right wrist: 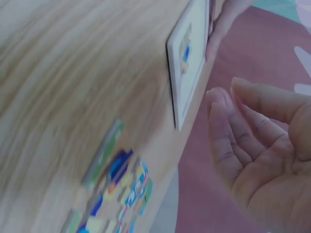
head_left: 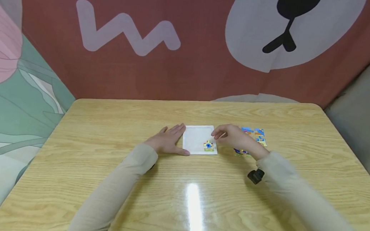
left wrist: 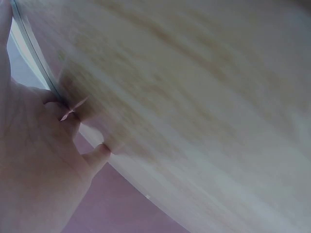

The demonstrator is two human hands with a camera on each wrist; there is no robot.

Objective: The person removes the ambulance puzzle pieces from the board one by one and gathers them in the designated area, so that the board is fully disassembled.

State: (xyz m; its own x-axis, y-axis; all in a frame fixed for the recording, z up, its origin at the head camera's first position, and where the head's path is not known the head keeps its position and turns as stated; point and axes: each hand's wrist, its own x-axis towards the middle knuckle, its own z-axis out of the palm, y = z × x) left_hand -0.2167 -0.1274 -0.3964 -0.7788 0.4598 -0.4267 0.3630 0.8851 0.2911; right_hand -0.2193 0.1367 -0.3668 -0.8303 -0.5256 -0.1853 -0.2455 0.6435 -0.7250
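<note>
A white square puzzle tray (head_left: 198, 153) lies flat on the table, with a colourful puzzle piece (head_left: 208, 145) in its near right corner. My left hand (head_left: 169, 141) rests at the tray's left side, fingers spread, the thumb touching the near left corner. Over the tray's right edge hovers my right hand (head_left: 232, 136), its fingers loosely bent. The right wrist view shows a gap between that thumb and the fingertips (right wrist: 217, 97), with nothing held. Loose puzzle pieces (right wrist: 129, 191) lie right of the tray, partly hidden by the right forearm in the head view.
The wooden table (head_left: 107, 124) reaches back to a reddish cloth (head_left: 136, 76) printed with a large cartoon face. A black wrist device (head_left: 256, 176) sits under the right sleeve. A streak of light reflects off the tabletop in front of the tray.
</note>
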